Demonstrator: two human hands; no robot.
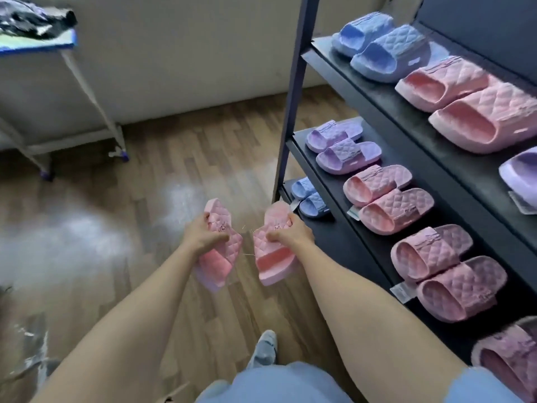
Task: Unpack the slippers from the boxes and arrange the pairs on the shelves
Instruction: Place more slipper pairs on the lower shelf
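Note:
I hold a pair of pink quilted slippers above the wooden floor, left of the shelf unit. My left hand grips the strap of one pink slipper. My right hand grips the strap of the other pink slipper. A thin thread seems to run between the two. The dark shelves on the right carry pairs in rows: blue slippers and pink ones on the upper board, purple, pink and mauve pairs on the middle board. No box is in view.
A small blue pair sits on the lowest board. A metal-legged table with dark cloth on top stands at the back left. Crumpled clear plastic lies on the floor at the lower left. My shoe is below my hands.

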